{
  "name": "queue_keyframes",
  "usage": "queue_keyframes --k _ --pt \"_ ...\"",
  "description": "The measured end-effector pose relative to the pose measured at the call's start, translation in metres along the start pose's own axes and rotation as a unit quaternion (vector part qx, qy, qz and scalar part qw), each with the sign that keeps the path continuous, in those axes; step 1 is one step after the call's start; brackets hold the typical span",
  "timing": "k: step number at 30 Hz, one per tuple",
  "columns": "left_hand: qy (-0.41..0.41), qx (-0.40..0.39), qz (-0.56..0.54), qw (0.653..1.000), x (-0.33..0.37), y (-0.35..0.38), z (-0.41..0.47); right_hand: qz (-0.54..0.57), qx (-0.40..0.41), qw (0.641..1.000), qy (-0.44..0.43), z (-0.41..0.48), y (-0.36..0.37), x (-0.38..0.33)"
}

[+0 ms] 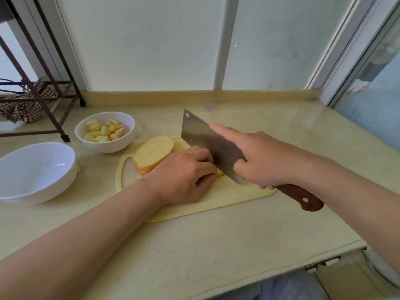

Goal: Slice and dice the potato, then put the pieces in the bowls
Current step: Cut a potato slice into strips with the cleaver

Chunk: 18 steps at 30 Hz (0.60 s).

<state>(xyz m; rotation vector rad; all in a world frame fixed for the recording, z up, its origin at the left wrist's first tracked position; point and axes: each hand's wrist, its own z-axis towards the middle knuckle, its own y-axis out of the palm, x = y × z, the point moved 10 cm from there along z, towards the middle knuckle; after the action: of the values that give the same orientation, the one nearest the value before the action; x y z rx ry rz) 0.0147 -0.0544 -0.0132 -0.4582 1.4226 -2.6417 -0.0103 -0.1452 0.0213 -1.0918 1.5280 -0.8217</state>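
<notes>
A person dices a potato on a pale board set on the tabletop. The left hand curls its fingers over the piece being cut. That piece is mostly hidden beneath the hand, with only a sliver showing by the blade. The right hand wraps the wooden handle of a cleaver, index finger stretched straight along the spine, edge down on the board just beside the left knuckles. A stack of uncut slices waits at the board's far left. Dice lie in the small bowl behind it, while the large bowl to the left holds nothing. Done well, the step probably calls for fingertips tucked back, knuckles guiding the flat of the blade, and even, straight-down cuts, the holding hand retreating after each. No brand or label is legible; a faint coloured mark on the tabletop is too blurred to read.
</notes>
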Motion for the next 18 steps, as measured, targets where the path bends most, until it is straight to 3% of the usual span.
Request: queue_keyframes --k 12,18 --pt "0.005 0.002 -0.002 1.000 -0.001 0.002 0.000 -0.076 0.002 0.996 -0.039 0.002 0.008 0.001" --pt "0.012 0.001 -0.004 1.000 0.000 0.003 0.000 -0.032 -0.013 0.999 -0.010 0.014 0.010 -0.002"
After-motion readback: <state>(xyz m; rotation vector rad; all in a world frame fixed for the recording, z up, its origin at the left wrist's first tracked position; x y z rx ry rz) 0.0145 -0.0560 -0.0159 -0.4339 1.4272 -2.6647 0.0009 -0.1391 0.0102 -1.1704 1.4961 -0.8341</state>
